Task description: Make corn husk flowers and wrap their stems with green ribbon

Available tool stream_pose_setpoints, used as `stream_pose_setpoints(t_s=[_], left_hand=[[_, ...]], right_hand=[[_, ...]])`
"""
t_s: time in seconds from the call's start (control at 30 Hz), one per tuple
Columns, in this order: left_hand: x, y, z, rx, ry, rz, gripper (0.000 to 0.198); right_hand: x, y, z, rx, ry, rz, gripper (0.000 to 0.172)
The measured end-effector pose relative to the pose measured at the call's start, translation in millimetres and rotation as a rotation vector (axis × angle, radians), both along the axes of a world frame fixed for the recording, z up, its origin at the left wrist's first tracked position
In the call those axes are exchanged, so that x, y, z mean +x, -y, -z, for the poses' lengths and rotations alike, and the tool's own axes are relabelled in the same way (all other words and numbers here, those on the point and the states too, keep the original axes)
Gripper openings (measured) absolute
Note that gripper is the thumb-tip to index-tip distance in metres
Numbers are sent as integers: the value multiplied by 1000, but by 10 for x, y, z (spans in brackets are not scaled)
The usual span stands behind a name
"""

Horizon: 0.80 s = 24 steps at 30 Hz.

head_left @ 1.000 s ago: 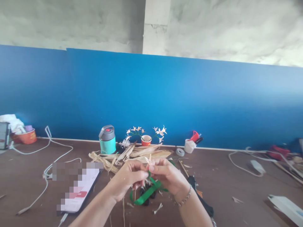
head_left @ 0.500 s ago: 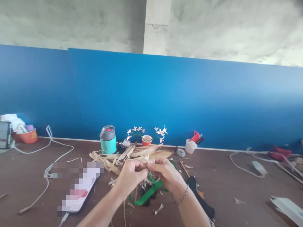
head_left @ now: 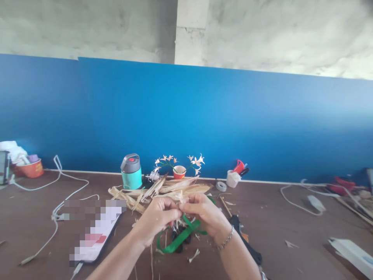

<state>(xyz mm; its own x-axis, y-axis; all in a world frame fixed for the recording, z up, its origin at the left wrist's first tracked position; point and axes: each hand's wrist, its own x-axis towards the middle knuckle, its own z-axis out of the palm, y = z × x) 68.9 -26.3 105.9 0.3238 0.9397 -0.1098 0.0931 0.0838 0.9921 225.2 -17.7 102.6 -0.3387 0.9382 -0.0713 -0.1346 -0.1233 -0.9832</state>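
Note:
My left hand (head_left: pixel 159 218) and my right hand (head_left: pixel 205 214) meet above the middle of the table, thumbs and fingers pinched together. Between the fingertips a small pale husk flower (head_left: pixel 181 196) pokes up; its base is hidden by my fingers. A strip of green tape (head_left: pixel 176 242) comes out below the right fingers and hangs in a loose loop. Black scissor-like handles (head_left: pixel 178 233) show partly behind the tape. Dried corn husks (head_left: pixel 186 186) lie just beyond my hands. A small tied husk piece (head_left: pixel 194 256) rests nearer to me.
A paper cup (head_left: pixel 179 175) bearing white flower sprays stands at the back, right of a turquoise flask (head_left: pixel 131 178). A tape roll (head_left: pixel 221 186) and a white pen cup (head_left: pixel 233 179) are farther right. A black glue gun (head_left: pixel 244 241) lies by my right forearm, a phone (head_left: pixel 100 237) at left.
The whole view has shifted slightly. Both hands keep their pinch at the flower's base, with only small finger movement; the green tape loop still hangs below.

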Motion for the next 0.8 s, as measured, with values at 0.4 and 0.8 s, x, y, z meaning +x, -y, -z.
stream_pose_setpoints(t_s=[0.4, 0.8], left_hand=[[11, 0, 43, -60, 88, -2, 10], [7, 14, -14, -123, 129, 0, 12]], right_hand=[[10, 3, 1, 2, 27, 35, 32], [-9, 33, -41, 0, -37, -23, 29]])
